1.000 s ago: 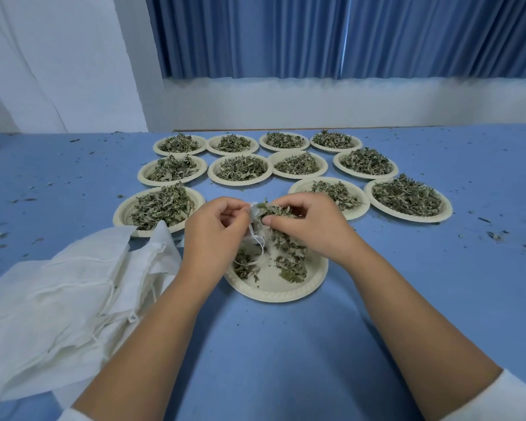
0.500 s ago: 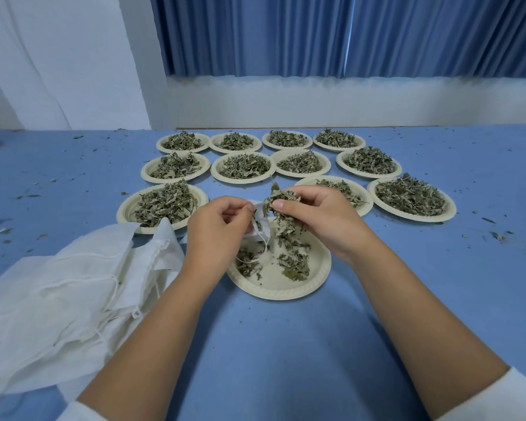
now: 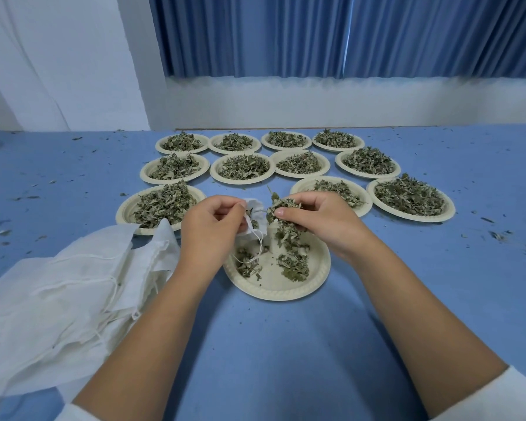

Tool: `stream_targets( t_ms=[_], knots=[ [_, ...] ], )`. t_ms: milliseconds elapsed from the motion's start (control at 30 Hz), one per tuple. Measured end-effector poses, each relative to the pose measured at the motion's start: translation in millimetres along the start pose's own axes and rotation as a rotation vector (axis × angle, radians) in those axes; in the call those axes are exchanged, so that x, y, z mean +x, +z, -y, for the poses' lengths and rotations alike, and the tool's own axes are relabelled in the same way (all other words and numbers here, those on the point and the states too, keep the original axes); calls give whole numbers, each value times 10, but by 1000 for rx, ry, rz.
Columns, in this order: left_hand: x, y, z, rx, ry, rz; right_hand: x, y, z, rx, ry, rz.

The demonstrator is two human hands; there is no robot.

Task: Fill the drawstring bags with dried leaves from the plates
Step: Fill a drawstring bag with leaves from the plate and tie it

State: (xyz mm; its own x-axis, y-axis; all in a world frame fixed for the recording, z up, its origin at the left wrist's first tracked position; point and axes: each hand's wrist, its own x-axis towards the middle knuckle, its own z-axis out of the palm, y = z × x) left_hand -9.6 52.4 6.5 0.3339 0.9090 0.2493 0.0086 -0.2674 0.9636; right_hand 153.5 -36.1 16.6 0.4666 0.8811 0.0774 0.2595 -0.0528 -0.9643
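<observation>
My left hand (image 3: 211, 229) grips the mouth of a small white drawstring bag (image 3: 255, 221), held over the near paper plate (image 3: 274, 288). Its cord dangles onto the plate. My right hand (image 3: 319, 221) pinches a clump of dried leaves (image 3: 281, 209) right at the bag's opening, with more leaves trailing down from the fingers. A few loose piles of leaves (image 3: 292, 264) lie on that plate. Most of the bag is hidden behind my left hand.
Several paper plates heaped with dried leaves (image 3: 243, 167) stand in rows behind, on the blue table (image 3: 286, 344). A pile of empty white drawstring bags (image 3: 64, 296) lies at the near left. Leaf crumbs are scattered over the table. Blue curtains and a white wall are beyond.
My right hand has brought the clump of leaves slightly lower and closer to the bag's mouth. My left hand has kept its hold on the bag.
</observation>
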Motion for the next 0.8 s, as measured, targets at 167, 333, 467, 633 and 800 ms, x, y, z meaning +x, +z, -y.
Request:
stream_targets(
  t_ms=[167,333,467,633,800],
  knots=[
    [-41,56,4,-7,-9,42,-39,99,8,-49,-30,28],
    [-50,40,-7,-15,2,62,-19,149,-36,-288,-108,-40],
    [-74,68,-2,59,40,104,-21,206,-87,-603,-247,-43],
    [-81,121,48,142,43,152,-27,243,-68,-745,-264,-18],
    [-66,117,73,135,32,142,-52,145,22,-298,-40,67]
  ],
)
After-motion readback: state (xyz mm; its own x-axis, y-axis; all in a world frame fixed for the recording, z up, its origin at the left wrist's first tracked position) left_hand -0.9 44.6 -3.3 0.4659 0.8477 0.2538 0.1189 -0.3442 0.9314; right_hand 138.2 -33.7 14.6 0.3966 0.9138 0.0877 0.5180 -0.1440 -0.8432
